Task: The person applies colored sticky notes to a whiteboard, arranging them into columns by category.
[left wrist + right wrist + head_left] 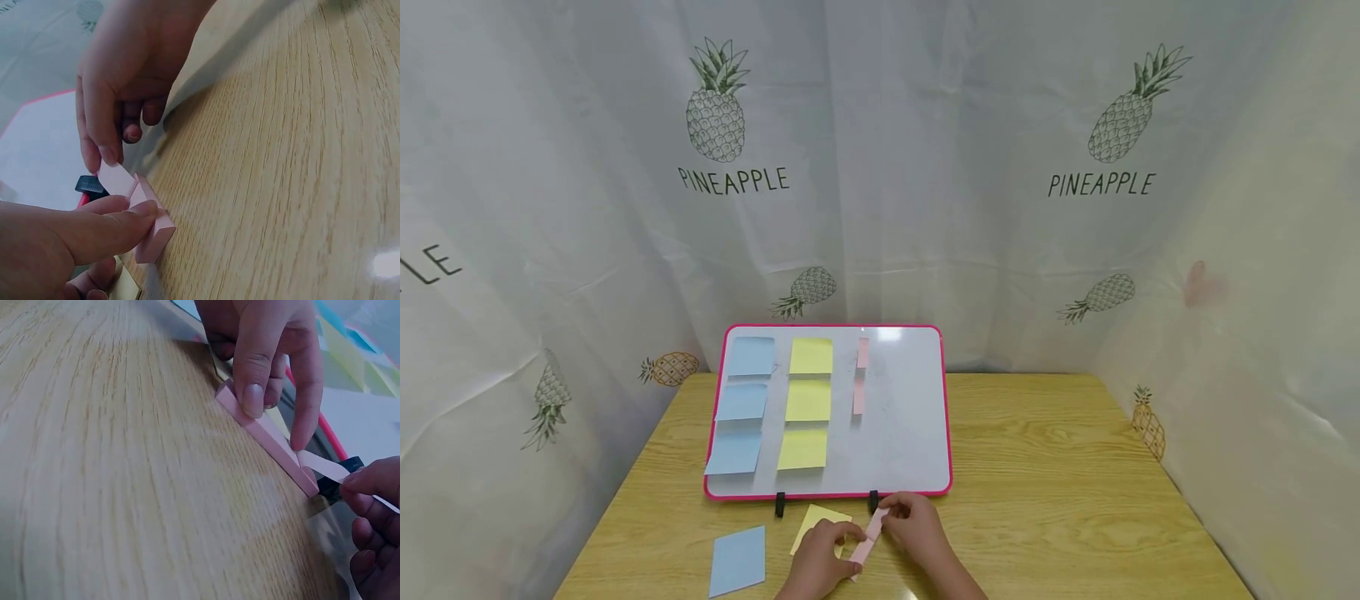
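Note:
On the table lies a narrow pink sticky note pad [156, 240], slanted in front of the whiteboard. My left hand [822, 557] holds the pad, its thumb pressing the near end and a finger close to where the top sheet bends up. Between thumb and index finger, my right hand [916, 528] pinches the raised end of a pink sticky note [324, 466]. That sheet's other end still meets the pad. A yellow sticky note pad [812, 521] sits partly hidden behind my left hand.
A pink-rimmed whiteboard [902, 433] stands on black feet [780, 505], bearing columns of blue notes [741, 402], yellow notes [808, 402] and two pink strips [862, 353]. A blue sticky note pad [737, 562] lies left on the wooden table [1060, 500]. Behind hangs a pineapple-print curtain [910, 208].

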Available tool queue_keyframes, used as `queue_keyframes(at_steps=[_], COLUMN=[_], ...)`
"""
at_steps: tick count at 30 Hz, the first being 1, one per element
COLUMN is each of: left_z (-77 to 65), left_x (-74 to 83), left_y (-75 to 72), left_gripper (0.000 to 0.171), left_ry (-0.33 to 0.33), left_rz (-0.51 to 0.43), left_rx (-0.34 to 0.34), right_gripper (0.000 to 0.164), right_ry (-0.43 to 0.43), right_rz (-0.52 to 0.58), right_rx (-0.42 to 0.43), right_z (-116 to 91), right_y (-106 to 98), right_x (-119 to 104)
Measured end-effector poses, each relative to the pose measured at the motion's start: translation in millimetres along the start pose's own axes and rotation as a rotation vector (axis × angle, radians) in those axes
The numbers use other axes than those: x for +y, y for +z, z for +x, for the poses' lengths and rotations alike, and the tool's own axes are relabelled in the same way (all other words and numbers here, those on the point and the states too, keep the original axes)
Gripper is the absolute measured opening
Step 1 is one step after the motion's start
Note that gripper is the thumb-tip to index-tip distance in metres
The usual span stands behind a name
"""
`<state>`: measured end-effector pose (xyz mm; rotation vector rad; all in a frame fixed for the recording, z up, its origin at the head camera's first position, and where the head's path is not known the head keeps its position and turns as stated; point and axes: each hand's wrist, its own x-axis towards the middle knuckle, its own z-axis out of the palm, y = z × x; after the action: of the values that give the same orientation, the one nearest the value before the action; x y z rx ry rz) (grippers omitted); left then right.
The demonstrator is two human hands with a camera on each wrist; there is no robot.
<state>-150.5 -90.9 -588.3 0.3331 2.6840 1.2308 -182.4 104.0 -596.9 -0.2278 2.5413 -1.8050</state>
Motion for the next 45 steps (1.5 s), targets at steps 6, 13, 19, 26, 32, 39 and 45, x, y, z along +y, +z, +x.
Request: queue_keyframes(at_steps=[6, 13, 19, 26, 32, 39, 45], left_z=[-0.1, -1.0, -1.0, -1.8, -3.3, -4.5, -4.2], left_x=[1.0, 1.7, 2.3, 2.9, 3.2, 2.7, 3.8], left_y=[1.1, 0.2, 0.1, 0.6, 0.6, 1.4, 0.6], left_gripper=[0.036, 0.035, 0.035, 0.035, 0.035, 0.034, 0.034], left_ry=[-0.023, -0.026, -0.028, -0.012, -0.011, -0.007, -0.02], left_rz=[0.008, 0.01, 0.016, 0.012, 0.002, 0.004, 0.017], left_rx=[0.0, 0.006, 0.014, 0.016, 0.012, 0.015, 0.011], right_gripper=[0.017, 0.019, 0.019, 0.016, 0.015, 0.014, 0.019], right_ry=[0.041, 0.055, 0.041, 0.023, 0.017, 0.023, 0.013], right_rz=[0.011, 0.026, 0.029, 0.017, -0.005, -0.011, 0.038], right_rx=[0.022, 0.045, 0.049, 0.045, 0.053, 0.068, 0.117], right_z=[3.9, 6.3, 9.5, 14.9, 19.2, 21.5, 26.8], right_y=[-0.9, -3.6, -8.2, -12.8, -14.0, -15.9, -21.9], right_x=[-2.8, -9.6, -15.2, -15.4, -16.8, -19.2, -27.6])
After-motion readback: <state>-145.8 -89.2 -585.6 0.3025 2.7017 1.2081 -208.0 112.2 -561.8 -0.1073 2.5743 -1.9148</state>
